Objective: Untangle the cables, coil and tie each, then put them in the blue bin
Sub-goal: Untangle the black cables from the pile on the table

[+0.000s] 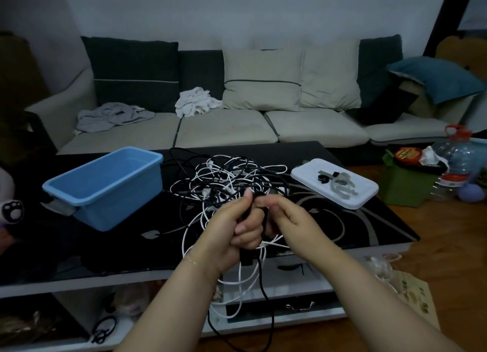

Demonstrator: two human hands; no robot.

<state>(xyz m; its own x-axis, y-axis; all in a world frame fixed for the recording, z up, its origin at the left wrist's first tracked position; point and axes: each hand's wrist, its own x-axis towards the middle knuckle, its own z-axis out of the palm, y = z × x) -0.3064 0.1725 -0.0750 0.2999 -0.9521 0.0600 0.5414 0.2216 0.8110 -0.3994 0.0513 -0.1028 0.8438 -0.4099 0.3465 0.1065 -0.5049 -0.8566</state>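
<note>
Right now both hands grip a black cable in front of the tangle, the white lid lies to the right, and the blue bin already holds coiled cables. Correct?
Not quite. The head view shows the blue bin empty. Both the left hand and right hand do grip the black cable; the white lid lies right of the tangle.

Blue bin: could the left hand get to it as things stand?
Probably yes. The blue bin sits open on the left hand's own side with nothing between, but that hand grips a black cable trailing off the table.
</note>
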